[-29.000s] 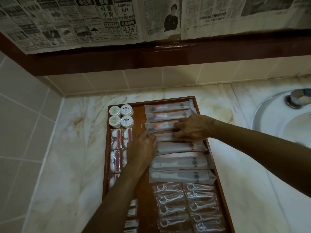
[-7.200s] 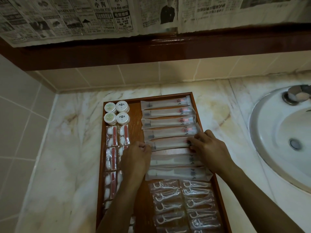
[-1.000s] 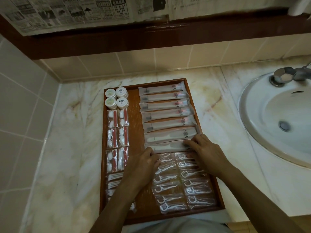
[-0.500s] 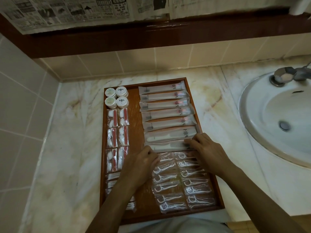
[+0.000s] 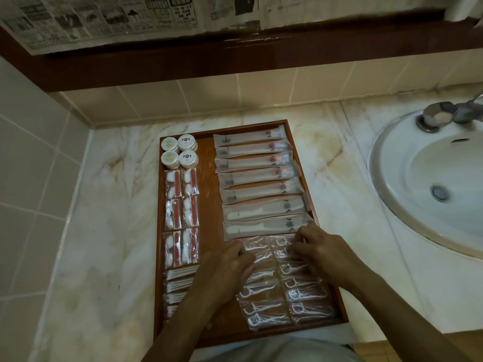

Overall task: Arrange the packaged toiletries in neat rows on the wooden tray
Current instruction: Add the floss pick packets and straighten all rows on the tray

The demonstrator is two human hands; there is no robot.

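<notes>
My left hand (image 5: 230,259) and right hand (image 5: 317,250) sit with bent fingers on the floss packs (image 5: 264,283), low on the tray (image 5: 206,194). I can't tell if they pinch. The packs look light, thin and slippery, so I'd nudge their edges.

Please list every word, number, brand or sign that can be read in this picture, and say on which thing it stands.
Newspaper sheets along the wall: print is visible, but too small and blurred to read.
Round lidded containers on the wooden tray: a dark emblem on the lids, no readable words.
Long sachets: a small emblem on each, no legible text.
Floss pick packets: no text visible.
</notes>
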